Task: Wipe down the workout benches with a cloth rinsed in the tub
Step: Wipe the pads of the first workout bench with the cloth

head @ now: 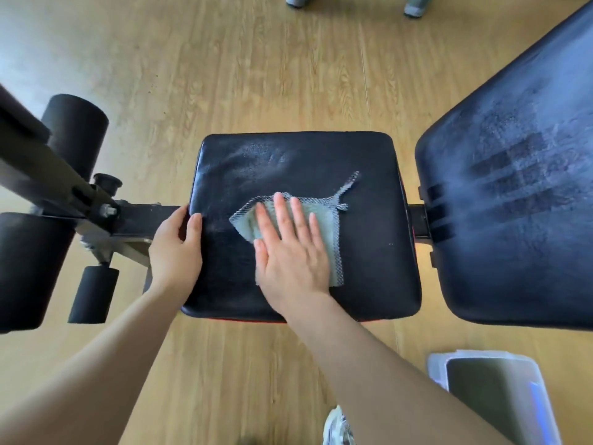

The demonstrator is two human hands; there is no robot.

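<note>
1. Square black padded bench seat [369,268] in the middle, shiny and a bit wrinkled, with pale wet smears near the top edge and a thin red line along the near edge.
2. Small pale green cloth [324,226] flat on the seat, a little left of the middle, with a grey netted border and one thin netted strip sticking out toward the far right corner.
3. Right hand [290,248] flat on top of the cloth, fingers spread wide, palm pressing down, hiding most of the cloth.
4. Left hand [175,248] curled over the left edge of the seat, thumb on top of the pad, fingers wrapped around the side, gripping it.
5. Big black padded backrest [513,220] just to the right of the seat, tilted, with a gap between the two pads and streaky wet marks across the top.
6. Black metal frame bar [141,216] to the left of the seat, touching the left hand's side, with round black foam rollers [77,126] on it.
7. Clear plastic tub [494,396] on the light wooden floor [256,59] at the lower right, near the backrest, well apart from the cloth. Cannot tell what is inside.
8. White shoe [337,425] on the floor at the bottom, just beside the right arm.
9. Two grey shoes [417,6] at the very top edge, far from the bench.
</note>
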